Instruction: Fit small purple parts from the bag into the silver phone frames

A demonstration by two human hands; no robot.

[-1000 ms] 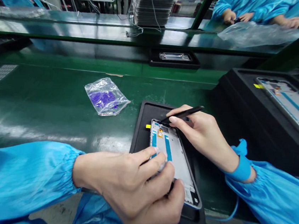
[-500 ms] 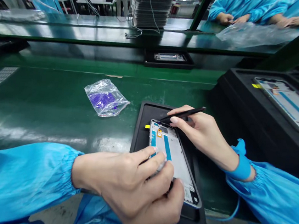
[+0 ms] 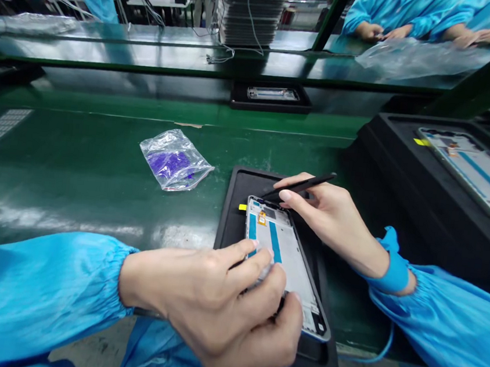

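Note:
My right hand [image 3: 329, 218] is closed around black tweezers [image 3: 306, 185], held at a slant. The tips reach the top end of a phone frame [image 3: 295, 265], a silver-grey housing with blue strips and a small orange flex piece [image 3: 262, 218]. The frame lies in a black tray [image 3: 238, 186] with a yellow tab at its left side. My left hand [image 3: 223, 304] is curled over the lower left part of the frame, its fingers bent together. Something pale shows between those fingers, too covered to name.
A clear plastic bag [image 3: 176, 161] of small purple pieces lies on the green bench [image 3: 74, 183] to the left. Stacked black trays [image 3: 385, 181] at the right carry another phone frame [image 3: 476, 173]. Further back sits a small black tray [image 3: 270, 105]. Co-workers' hands [image 3: 383, 31] show across the bench.
The small tray at the back has slid slightly left. A co-worker at the far left has shifted. Both my hands, the tweezers and the phone frame look almost unmoved.

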